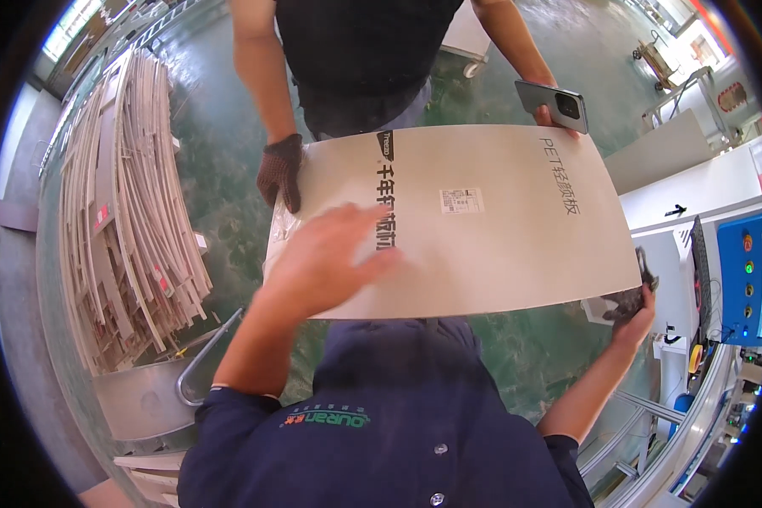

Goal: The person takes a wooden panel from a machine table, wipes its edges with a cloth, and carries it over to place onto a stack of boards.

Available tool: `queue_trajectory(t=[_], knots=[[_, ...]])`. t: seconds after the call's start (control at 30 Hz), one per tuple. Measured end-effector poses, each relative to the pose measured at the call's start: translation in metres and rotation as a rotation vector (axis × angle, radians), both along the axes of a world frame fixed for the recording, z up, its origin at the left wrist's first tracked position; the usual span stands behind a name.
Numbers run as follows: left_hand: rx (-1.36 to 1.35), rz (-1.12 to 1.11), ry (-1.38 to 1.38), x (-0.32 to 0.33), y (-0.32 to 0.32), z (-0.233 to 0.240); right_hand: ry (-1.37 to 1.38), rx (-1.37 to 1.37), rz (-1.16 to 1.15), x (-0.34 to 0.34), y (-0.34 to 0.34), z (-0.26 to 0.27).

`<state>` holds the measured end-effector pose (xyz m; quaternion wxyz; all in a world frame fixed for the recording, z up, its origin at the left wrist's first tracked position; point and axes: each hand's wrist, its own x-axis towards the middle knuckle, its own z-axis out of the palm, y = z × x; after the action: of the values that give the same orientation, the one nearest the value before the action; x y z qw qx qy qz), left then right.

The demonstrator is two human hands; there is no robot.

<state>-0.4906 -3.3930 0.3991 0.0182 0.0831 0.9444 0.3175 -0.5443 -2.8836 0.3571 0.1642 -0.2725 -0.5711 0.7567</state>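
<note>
A pale, flat rectangular board (501, 241) spans the space between me and a person opposite. It bears printed writing and a small white label (461, 200). My left hand (330, 257), bare and blurred, is over the board's left part with fingers apart; whether it touches the surface is unclear. At the near right corner, my right hand (635, 317) grips a crumpled dark grey cloth or glove (625, 301). Whether those fingers also hold the board is hidden. The other person's gloved hand (280, 171) grasps the far left edge.
The person's other hand (552, 117) holds a smartphone (554, 106) by the far right corner. Long board strips (127, 209) are piled on the left, near a metal tube handle (197, 362). To the right stands a machine with a blue control panel (740, 279) and an aluminium frame (648, 406).
</note>
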Motion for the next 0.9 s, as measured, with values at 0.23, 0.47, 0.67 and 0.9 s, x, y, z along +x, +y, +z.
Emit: queue_trajectory(t=[0.23,0.47,0.67,0.9], knots=[[0.302,0.69,-0.397,0.064,-0.09,-0.082,-0.087,0.266,0.63,-0.032,-0.013,0.058],[0.734,0.747,-0.57,0.065,-0.065,-0.106,-0.362,0.63,0.722,-0.044,-0.045,0.038],[1.092,0.916,-0.431,0.09,-0.042,-0.131,-0.184,0.825,0.478,-0.007,-0.057,-0.009],[0.925,0.834,-0.347,0.134,-0.044,-0.159,-0.119,0.76,0.273,0.093,-0.03,-0.072]])
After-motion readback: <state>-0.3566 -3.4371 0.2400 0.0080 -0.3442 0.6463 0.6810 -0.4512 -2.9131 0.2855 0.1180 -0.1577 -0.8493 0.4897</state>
